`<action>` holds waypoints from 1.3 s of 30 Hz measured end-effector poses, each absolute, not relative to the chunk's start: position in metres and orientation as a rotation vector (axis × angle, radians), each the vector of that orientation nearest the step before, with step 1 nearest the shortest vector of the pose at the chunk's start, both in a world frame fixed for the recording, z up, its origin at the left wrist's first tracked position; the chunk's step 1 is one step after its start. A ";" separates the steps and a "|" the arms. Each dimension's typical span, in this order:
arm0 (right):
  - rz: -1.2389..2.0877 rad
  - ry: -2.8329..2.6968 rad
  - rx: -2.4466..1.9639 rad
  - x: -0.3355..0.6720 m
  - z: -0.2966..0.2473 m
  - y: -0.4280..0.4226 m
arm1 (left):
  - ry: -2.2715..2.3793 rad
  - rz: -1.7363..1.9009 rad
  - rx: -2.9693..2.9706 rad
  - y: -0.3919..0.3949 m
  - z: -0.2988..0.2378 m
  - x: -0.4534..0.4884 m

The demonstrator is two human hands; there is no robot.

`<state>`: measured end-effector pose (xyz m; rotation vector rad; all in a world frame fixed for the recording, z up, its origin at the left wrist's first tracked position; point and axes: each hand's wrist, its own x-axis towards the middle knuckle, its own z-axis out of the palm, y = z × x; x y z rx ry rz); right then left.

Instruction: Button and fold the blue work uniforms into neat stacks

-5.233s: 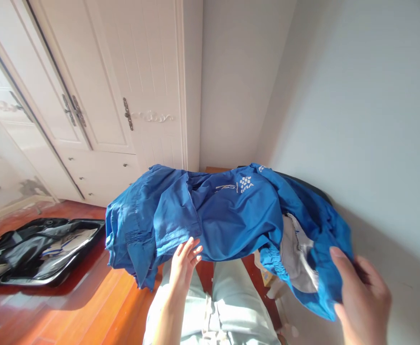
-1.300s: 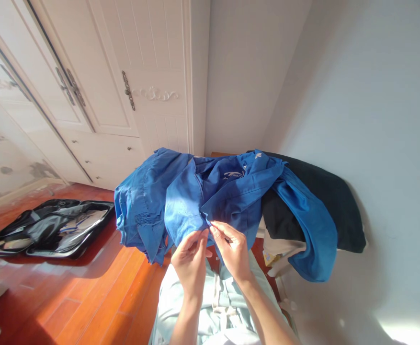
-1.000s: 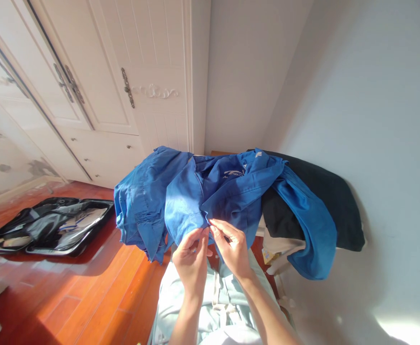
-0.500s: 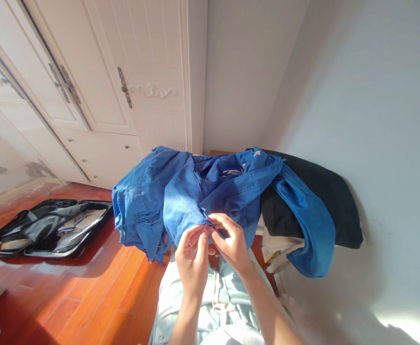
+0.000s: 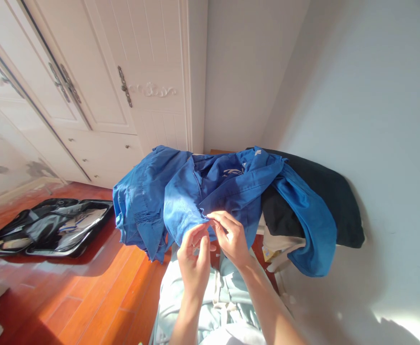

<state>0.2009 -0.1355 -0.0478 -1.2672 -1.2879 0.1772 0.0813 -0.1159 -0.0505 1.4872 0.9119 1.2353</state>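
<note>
A blue jacket (image 5: 184,196) with light printed lettering on its chest lies spread in front of me, its zip partly showing along the front edge. My right hand (image 5: 231,238) pinches the lower corner of that edge, by the bottom of the zip, between thumb and fingers. Close beside it, my left hand (image 5: 195,251) grips the hem with curled fingers, its thumb lifted a little off the cloth. The fingertips of both hands nearly meet. What lies between them is too small to make out.
Dark clothing (image 5: 324,196) lies under the jacket's right sleeve. An open black suitcase (image 5: 104,211) with packed items rests on the wooden floor (image 5: 87,297) at left. A white wardrobe (image 5: 155,52) stands behind, and a pale wall (image 5: 382,143) rises at right.
My left thumb has parted from the cloth and my right hand from the left slightly. The jacket lies almost as before.
</note>
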 end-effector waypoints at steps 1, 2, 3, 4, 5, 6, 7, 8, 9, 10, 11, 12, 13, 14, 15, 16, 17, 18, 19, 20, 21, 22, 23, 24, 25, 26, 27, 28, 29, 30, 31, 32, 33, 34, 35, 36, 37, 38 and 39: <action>0.169 -1.281 -1.267 0.200 -0.048 -0.135 | 0.925 1.245 1.551 -0.117 -0.049 0.080; 0.163 -1.272 -1.266 0.199 -0.047 -0.135 | 0.949 1.271 1.634 -0.118 -0.047 0.078; 0.162 -1.259 -1.267 0.198 -0.047 -0.135 | 0.984 1.326 1.725 -0.119 -0.044 0.076; 0.164 -1.247 -1.269 0.197 -0.046 -0.135 | 1.019 1.405 1.821 -0.118 -0.040 0.074; 0.170 -1.235 -1.272 0.197 -0.046 -0.136 | 1.049 1.494 1.911 -0.117 -0.036 0.072; 0.181 -1.228 -1.272 0.196 -0.047 -0.136 | 1.066 1.573 1.997 -0.114 -0.032 0.071; 0.195 -1.229 -1.268 0.196 -0.047 -0.136 | 1.061 1.625 2.086 -0.109 -0.029 0.069; 0.207 -1.230 -1.259 0.196 -0.048 -0.136 | 1.028 1.639 2.186 -0.102 -0.026 0.068; 0.221 -1.228 -1.250 0.196 -0.049 -0.136 | 0.970 1.604 2.300 -0.095 -0.024 0.068; 0.237 -1.221 -1.246 0.197 -0.050 -0.136 | 0.895 1.538 2.411 -0.086 -0.024 0.067; 0.249 -1.210 -1.250 0.198 -0.051 -0.136 | 0.811 1.469 2.505 -0.077 -0.024 0.067; 0.253 -1.198 -1.260 0.198 -0.052 -0.136 | 0.723 1.403 2.579 -0.068 -0.025 0.067; 0.251 -1.190 -1.271 0.199 -0.053 -0.136 | 0.648 1.343 2.626 -0.060 -0.027 0.068; 0.248 -1.193 -1.278 0.200 -0.053 -0.136 | 0.591 1.298 2.652 -0.053 -0.029 0.068; 0.242 -1.205 -1.279 0.200 -0.053 -0.136 | 0.552 1.274 2.661 -0.048 -0.030 0.069; 0.232 -1.214 -1.275 0.201 -0.053 -0.136 | 0.525 1.265 2.660 -0.045 -0.032 0.069; 0.226 -1.223 -1.270 0.201 -0.053 -0.136 | 0.510 1.262 2.652 -0.043 -0.033 0.069; 0.228 -1.228 -1.265 0.201 -0.053 -0.136 | 0.507 1.268 2.637 -0.042 -0.034 0.070; 0.237 -1.230 -1.261 0.201 -0.053 -0.136 | 0.512 1.282 2.620 -0.042 -0.034 0.070; 0.246 -1.232 -1.256 0.200 -0.053 -0.136 | 0.517 1.298 2.605 -0.042 -0.034 0.069; 0.260 -1.237 -1.250 0.200 -0.054 -0.136 | 0.518 1.312 2.593 -0.042 -0.035 0.069; 0.278 -1.244 -1.244 0.200 -0.054 -0.136 | 0.517 1.326 2.584 -0.042 -0.035 0.068; 0.296 -1.253 -1.237 0.200 -0.054 -0.137 | 0.512 1.338 2.577 -0.042 -0.035 0.067; 0.315 -1.262 -1.231 0.200 -0.055 -0.137 | 0.504 1.348 2.573 -0.041 -0.035 0.067; 0.331 -1.272 -1.224 0.200 -0.054 -0.137 | 0.496 1.353 2.571 -0.041 -0.035 0.066; 0.345 -1.282 -1.217 0.201 -0.054 -0.137 | 0.490 1.352 2.570 -0.040 -0.035 0.066; 0.355 -1.291 -1.210 0.202 -0.053 -0.137 | 0.483 1.348 2.569 -0.040 -0.035 0.065; 0.361 -1.297 -1.204 0.203 -0.052 -0.138 | 0.479 1.343 2.567 -0.039 -0.034 0.065; 0.363 -1.302 -1.199 0.203 -0.050 -0.138 | 0.477 1.339 2.563 -0.039 -0.034 0.066; 0.360 -1.301 -1.196 0.204 -0.049 -0.138 | 0.475 1.340 2.556 -0.039 -0.034 0.066; 0.352 -1.295 -1.197 0.204 -0.048 -0.138 | 0.474 1.352 2.546 -0.040 -0.034 0.067; 0.342 -1.283 -1.199 0.204 -0.047 -0.138 | 0.471 1.371 2.533 -0.041 -0.033 0.067; 0.331 -1.270 -1.201 0.204 -0.046 -0.138 | 0.462 1.390 2.522 -0.041 -0.033 0.068; 0.322 -1.257 -1.202 0.204 -0.045 -0.139 | 0.448 1.406 2.513 -0.042 -0.033 0.069; 0.315 -1.247 -1.201 0.204 -0.045 -0.139 | 0.427 1.415 2.509 -0.043 -0.033 0.069; 0.313 -1.242 -1.200 0.204 -0.044 -0.139 | 0.405 1.418 2.508 -0.044 -0.033 0.069; 0.312 -1.244 -1.195 0.204 -0.044 -0.139 | 0.386 1.418 2.508 -0.044 -0.032 0.070; 0.310 -1.251 -1.190 0.204 -0.044 -0.139 | 0.369 1.415 2.510 -0.045 -0.032 0.070; 0.306 -1.258 -1.188 0.204 -0.043 -0.139 | 0.358 1.414 2.511 -0.045 -0.031 0.070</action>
